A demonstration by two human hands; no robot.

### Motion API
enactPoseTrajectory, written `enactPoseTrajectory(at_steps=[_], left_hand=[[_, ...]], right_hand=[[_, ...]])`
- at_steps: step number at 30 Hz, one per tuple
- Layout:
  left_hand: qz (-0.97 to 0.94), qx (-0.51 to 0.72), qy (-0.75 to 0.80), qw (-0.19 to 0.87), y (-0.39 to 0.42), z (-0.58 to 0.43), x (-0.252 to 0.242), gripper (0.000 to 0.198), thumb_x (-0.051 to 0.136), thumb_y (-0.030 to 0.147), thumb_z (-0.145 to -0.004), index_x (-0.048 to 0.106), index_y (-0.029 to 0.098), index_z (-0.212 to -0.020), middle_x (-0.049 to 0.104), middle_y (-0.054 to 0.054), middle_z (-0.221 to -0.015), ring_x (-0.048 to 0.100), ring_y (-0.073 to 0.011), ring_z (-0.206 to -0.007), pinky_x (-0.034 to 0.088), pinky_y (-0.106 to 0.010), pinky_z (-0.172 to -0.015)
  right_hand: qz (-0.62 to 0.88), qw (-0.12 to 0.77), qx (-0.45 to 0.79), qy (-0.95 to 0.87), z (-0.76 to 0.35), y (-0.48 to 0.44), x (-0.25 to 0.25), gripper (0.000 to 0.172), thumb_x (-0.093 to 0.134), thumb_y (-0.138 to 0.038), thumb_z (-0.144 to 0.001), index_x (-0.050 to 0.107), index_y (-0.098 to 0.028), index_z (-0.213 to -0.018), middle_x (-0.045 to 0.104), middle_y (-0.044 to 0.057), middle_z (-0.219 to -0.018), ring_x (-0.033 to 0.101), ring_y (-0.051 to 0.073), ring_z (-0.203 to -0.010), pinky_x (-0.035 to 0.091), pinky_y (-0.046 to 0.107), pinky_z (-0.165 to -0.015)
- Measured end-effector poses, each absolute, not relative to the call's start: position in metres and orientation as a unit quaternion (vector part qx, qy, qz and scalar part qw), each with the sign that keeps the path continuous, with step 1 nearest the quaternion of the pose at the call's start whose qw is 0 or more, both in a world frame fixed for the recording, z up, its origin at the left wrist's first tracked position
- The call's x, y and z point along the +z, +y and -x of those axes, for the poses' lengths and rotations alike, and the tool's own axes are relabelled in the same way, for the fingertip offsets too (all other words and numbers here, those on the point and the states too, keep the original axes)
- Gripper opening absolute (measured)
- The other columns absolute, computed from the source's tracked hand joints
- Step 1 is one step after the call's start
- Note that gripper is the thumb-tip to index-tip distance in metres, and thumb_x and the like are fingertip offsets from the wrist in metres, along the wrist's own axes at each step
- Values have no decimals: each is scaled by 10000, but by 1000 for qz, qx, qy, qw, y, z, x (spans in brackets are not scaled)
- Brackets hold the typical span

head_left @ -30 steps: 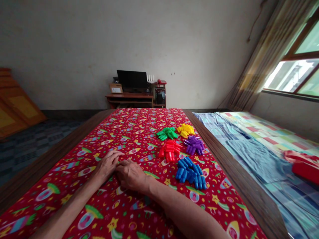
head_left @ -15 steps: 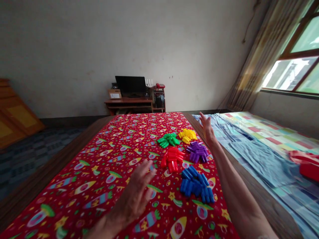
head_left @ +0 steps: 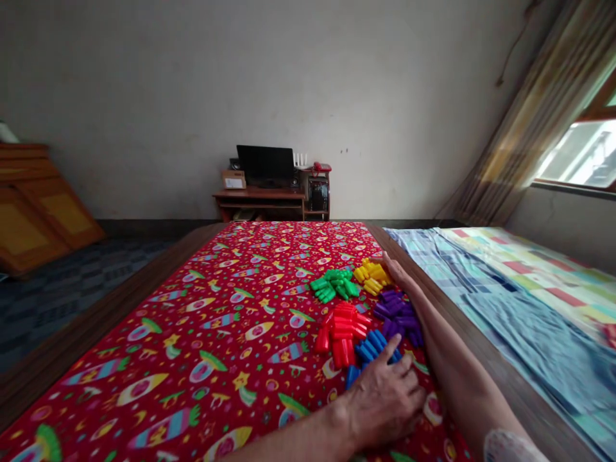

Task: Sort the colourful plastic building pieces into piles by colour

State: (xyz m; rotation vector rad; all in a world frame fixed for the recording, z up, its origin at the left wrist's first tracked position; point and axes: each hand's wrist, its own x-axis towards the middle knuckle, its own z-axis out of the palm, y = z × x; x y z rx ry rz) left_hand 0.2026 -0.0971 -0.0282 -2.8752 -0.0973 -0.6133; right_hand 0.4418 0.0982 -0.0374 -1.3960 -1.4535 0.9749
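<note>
Five piles of plastic pieces lie on a red patterned cloth (head_left: pixel 216 321): green (head_left: pixel 334 284), yellow (head_left: pixel 370 273), purple (head_left: pixel 394 311), red (head_left: pixel 341 330) and blue (head_left: pixel 373 343). My left hand (head_left: pixel 385 398) rests palm down on the near side of the blue pile, fingers loosely spread over the pieces. My right hand (head_left: pixel 399 276) lies stretched out along the right side of the piles. Its fingertips reach the yellow pile and its forearm presses against the purple one. Neither hand grips anything.
The cloth covers a long wooden table (head_left: pixel 96 321). A bed with a checked sheet (head_left: pixel 505 289) runs along the right. A desk with a monitor (head_left: pixel 264 192) stands at the far wall, an orange cabinet (head_left: pixel 38 205) at the left, a curtain (head_left: pixel 529 128) by the window.
Both hands left the cloth's middle. The right swung out and came down along the right of the piles; the left moved right onto the blue pile. The piles now sit closer together.
</note>
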Motion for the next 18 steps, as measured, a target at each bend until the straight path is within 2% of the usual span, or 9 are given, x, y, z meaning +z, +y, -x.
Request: enactPoseTrajectory(at_steps=[3,7,14,18], left_hand=[[971,-195,-82,110,-71,-195,-22,226,499,336,-954,665,183,-948,678,-48,-977,507,-274,-1249,156,-553,-1196],[966,-195,-118,123,-47,-178,-24,226,513,378,-952,645,205,-1014,659,-65,-1124,451,-269,-1322,92,-561,-1212],[940,-207,-225,148,-29,-110,-22,223,502,335,-960,611,203,-1102,636,-63,-1243,400,-248,-1378,67,-554,-1220],[917,-224,-290,155,-22,-60,-23,230,462,292,-969,626,191,-1093,635,-83,-1268,452,-256,-1333,86,-578,-1211]], right_hand=[[523,437,437,-587,-421,107,-36,726,312,-689,-900,712,-151,-1177,740,106,-1073,679,258,-1002,487,429,-969],[503,405,409,-644,-377,117,-22,695,404,-710,-866,743,-148,-1097,742,99,-1031,663,242,-978,455,420,-990],[485,342,374,-713,-269,115,0,601,459,-669,-873,751,-152,-960,718,43,-860,639,188,-881,483,317,-872],[521,310,350,-714,-199,104,-1,537,464,-611,-900,729,-145,-856,647,7,-719,608,169,-795,476,274,-767]])
